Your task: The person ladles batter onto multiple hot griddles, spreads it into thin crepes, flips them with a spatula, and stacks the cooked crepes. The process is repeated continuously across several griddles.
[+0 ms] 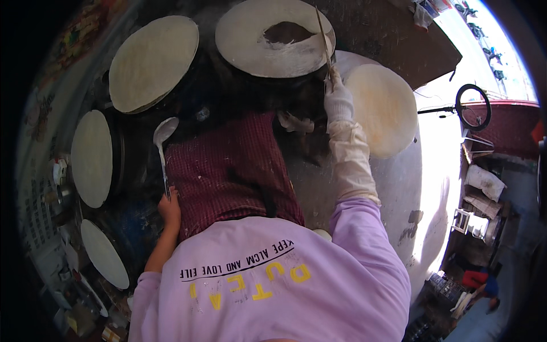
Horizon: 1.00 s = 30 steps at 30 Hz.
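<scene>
My left hand [170, 210], bare, grips the handle of a metal ladle [166, 129] whose bowl is coated in pale batter. My right hand [338, 100], in a white knit glove with a cream sleeve cover, holds a long thin wooden spreader or scraper [323, 38]. The tool's blade crosses the right side of a round griddle [287, 32], bare and dark in an off-centre gap. Pale batter [243, 47] covers the surface around that gap, streaked below it. Just right of my gloved hand lies a large round, lightly browned thin pancake [380, 111].
More round griddles covered by pale sheets stand in an arc at left: an upper one [154, 64], a middle one [92, 158] and a lower one [104, 254]. A brown board [410, 38] juts out at upper right. Beyond are a ring light [472, 107] and a distant person [483, 284].
</scene>
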Tool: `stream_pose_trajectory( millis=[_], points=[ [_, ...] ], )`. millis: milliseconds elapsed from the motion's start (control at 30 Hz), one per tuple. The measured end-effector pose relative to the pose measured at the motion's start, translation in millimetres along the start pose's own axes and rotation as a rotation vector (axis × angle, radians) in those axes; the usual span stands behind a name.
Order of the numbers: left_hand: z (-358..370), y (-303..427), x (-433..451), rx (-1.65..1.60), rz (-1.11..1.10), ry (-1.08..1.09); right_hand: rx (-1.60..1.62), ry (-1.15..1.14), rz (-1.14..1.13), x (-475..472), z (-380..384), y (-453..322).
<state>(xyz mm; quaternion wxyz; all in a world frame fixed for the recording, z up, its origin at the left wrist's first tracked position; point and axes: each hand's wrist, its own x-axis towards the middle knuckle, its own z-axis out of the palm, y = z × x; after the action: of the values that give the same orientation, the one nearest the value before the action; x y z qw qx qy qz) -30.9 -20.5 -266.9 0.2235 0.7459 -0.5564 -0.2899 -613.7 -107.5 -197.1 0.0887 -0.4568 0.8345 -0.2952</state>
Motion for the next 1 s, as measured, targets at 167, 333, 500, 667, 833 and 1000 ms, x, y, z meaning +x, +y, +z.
stream_pose_trajectory(
  millis=[167, 333, 500, 667, 833, 1000],
  points=[
    [3, -11, -9, -0.115, -0.063, 0.007, -0.030, -0.048, 0.176, 1, 19, -2],
    [1, -3, -2, -0.099, -0.035, -0.014, 0.094, 0.068, 0.072, 86, 35, 15],
    [1, 12, -5, -0.049, -0.065, 0.005, 0.116, -0.159, 0.088, 12, 50, -51],
    [1, -4, -5, -0.128, -0.052, 0.000, 0.101, -0.152, 0.274, -19, -4, -75],
    [3, -6, -3, -0.100, -0.036, 0.005, 0.097, -0.036, 0.184, -32, 0, -18],
    [3, -10, -2, -0.171, -0.026, -0.002, 0.194, -0.109, 0.324, -39, 32, -89]
  ],
)
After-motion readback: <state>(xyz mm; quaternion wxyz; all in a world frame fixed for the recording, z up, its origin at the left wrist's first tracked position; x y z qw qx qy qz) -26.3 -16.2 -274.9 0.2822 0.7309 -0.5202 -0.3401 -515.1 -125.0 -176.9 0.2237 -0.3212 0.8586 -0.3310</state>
